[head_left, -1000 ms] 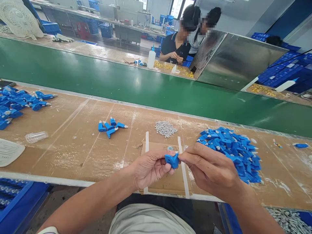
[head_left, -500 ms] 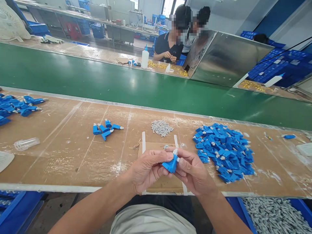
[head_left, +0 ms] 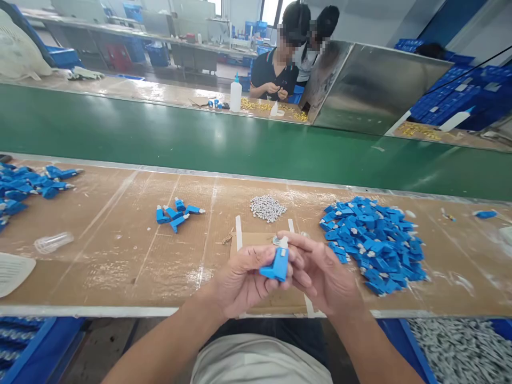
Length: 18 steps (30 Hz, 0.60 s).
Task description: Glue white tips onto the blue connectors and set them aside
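my left hand (head_left: 244, 277) pinches the white-tipped blue plastic piece (head_left: 276, 265) above the counter (head_left: 100, 277), by its near edge; whether my right hand (head_left: 330, 272), half-curled against it, grips i can't tell. a slack pinch could drop it.

green belt (head_left: 224, 146), grey wall (head_left: 370, 24), bright window (head_left: 272, 12), blue crates (head_left: 454, 96) stacked.

Upper garment (head_left: 262, 362): pale off-white fabric, creased at the near edge. Lower garment (head_left: 307, 333): dark. Left hand (head_left: 240, 277) and right hand (head_left: 334, 274): bare. Both forearms (head_left: 172, 333): bare.
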Tool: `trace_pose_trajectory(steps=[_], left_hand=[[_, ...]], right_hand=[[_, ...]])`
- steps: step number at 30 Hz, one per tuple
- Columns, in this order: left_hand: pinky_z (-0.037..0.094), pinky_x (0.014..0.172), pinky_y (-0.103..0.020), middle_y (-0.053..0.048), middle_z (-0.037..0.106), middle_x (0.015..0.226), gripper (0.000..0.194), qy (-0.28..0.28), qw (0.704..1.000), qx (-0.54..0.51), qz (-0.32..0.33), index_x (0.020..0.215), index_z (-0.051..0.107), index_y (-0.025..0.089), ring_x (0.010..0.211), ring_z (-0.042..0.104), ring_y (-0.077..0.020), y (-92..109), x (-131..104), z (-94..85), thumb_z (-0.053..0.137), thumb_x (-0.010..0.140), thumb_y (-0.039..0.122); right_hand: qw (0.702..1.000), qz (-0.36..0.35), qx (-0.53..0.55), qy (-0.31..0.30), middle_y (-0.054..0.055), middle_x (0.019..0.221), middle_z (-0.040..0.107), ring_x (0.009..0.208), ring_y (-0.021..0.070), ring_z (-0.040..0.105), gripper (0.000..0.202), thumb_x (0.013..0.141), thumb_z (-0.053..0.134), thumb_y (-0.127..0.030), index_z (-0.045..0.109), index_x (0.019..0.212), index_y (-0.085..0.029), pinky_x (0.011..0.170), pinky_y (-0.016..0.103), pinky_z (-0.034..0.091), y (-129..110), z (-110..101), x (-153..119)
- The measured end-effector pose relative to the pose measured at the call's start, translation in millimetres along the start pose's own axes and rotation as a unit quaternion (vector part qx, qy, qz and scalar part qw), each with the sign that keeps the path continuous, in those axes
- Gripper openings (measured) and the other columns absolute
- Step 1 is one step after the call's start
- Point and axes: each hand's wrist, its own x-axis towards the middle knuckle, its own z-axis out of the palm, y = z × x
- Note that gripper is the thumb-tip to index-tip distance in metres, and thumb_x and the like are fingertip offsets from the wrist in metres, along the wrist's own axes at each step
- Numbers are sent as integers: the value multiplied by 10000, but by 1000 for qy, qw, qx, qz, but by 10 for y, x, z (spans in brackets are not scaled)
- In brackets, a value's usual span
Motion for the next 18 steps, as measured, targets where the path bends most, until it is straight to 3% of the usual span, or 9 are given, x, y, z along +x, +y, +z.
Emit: trace_pose_trajectory(steps=[4, 9, 14, 18], left_hand=[[534, 616, -105, -65, 714, 776, 313, -52, 991, -109, -55, 984, 740, 63, 698, 709, -116, 12, -35, -84, 825, 731, 226], [524, 606, -88, -58, 709, 761, 284, -45, 987, -128, -80, 975, 742, 74, 690, 704, -101, -29, -44, -155, 816, 752, 233], [485, 584, -133, -46, 659, 737, 260, 64, 998, 15, 16, 885, 735, 77, 637, 644, -84, -138, -25, -161, 795, 782, 308], [405, 537, -181, -9, 584, 654, 295, 176, 969, 160, 69, 759, 711, 93, 564, 514, -64, 15, -144, -199, 801, 763, 374]], right_hand=[[998, 35, -45, -11, -20, 637, 496, 510, 50, 364, 325, 896, 721, -400, 761, 1149, -201, 442, 168, 270, -92, 56, -45], [994, 7, -108, 29, -26, 655, 519, 517, 56, 356, 359, 865, 749, -444, 756, 1143, -217, 464, 193, 280, -101, 148, -64], [986, 4, -163, 13, 16, 736, 611, 589, 99, 483, 385, 830, 777, -450, 745, 1105, -183, 487, 210, 340, -3, 211, -23], [989, 22, -143, 32, 21, 779, 589, 585, 109, 442, 458, 829, 765, -472, 711, 1195, -202, 472, 219, 340, 264, 128, -55]])
